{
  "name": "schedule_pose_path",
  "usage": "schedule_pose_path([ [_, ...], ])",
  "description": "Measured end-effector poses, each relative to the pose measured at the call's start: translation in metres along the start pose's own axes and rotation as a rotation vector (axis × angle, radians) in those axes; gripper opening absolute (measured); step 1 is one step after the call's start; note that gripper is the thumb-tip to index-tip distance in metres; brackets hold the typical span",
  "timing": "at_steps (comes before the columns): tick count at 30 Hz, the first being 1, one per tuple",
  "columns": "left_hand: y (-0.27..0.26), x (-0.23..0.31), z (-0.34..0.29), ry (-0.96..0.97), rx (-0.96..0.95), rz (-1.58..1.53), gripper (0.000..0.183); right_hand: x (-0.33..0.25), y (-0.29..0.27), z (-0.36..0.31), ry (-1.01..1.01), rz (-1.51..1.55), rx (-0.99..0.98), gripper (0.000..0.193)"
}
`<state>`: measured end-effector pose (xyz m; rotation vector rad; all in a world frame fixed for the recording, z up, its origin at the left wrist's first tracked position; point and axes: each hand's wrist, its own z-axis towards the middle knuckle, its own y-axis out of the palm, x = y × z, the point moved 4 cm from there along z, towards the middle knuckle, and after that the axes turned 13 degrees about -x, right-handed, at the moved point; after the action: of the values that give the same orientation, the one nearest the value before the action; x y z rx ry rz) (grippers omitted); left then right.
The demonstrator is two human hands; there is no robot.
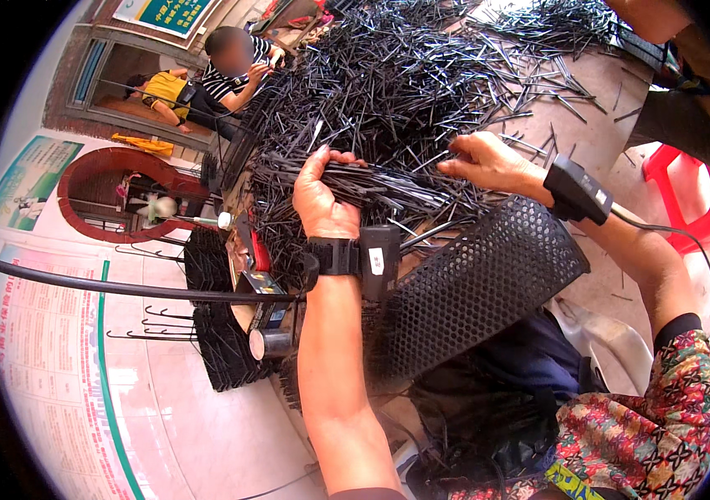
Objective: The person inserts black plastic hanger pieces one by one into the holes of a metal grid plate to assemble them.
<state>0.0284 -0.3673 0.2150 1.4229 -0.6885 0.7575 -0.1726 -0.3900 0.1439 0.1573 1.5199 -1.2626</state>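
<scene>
A bundle of thin black rods (388, 185) lies across the palm of my left hand (326, 200), whose fingers curl round its left part. At the bundle's far right end is my right hand (492, 162), its fingers bent and drawn together toward the rods. Whatever lies between those right fingertips is too small to make out. Behind both hands rises a big loose heap of similar black rods (388, 75), lying in all directions. Under the bundle, close to my body, a black panel full of round holes (488, 283) slopes above my lap.
A small metal can (270, 344) and a red-handled object (260, 250) stand left of my forearm. Black racks with hooks (213, 308) are beyond them. A red plastic stool (696, 196) is at the right. Another person's arm (655, 17) reaches in at top right; a person in stripes (226, 83) sits farther back.
</scene>
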Motion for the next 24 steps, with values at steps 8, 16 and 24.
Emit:
schedule_pose_path([
  [8, 0.071, -0.031, -0.073, -0.286, -0.293, -0.136, 0.011, -0.062, 0.008, -0.025, -0.032, 1.340, -0.116, 0.051],
  [16, 0.059, -0.080, -0.172, -0.523, -0.362, -0.027, 0.027, -0.085, 0.051, -0.054, -0.006, 1.659, -0.172, 0.061],
  [24, 0.012, -0.111, -0.233, -0.583, -0.377, 0.076, 0.045, -0.088, 0.096, -0.070, 0.095, 1.626, -0.081, 0.025],
])
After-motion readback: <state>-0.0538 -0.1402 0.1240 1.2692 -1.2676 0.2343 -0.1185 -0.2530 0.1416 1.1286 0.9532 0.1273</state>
